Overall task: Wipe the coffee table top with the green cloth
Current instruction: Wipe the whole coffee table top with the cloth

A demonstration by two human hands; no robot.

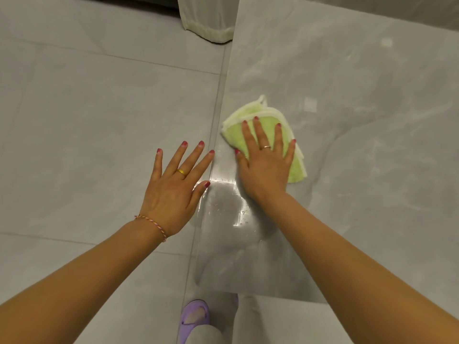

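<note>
A folded green cloth [295, 167] with white edging lies on the glossy grey marble-look coffee table top [360, 120], close to the table's left edge. My right hand [265, 162] presses flat on the cloth with its fingers straight and spread. My left hand [173, 187] hovers open, fingers spread, just left of the table's left edge and over the floor; its thumb tip reaches the edge. A wet, shiny patch [226, 219] shows on the table near the edge, below the cloth.
Grey floor tiles [87, 108] fill the left side. A pale curtain hem [211, 23] hangs at the top centre, beside the table's far left corner. A purple slipper [193, 319] on my foot stands below the table's near edge.
</note>
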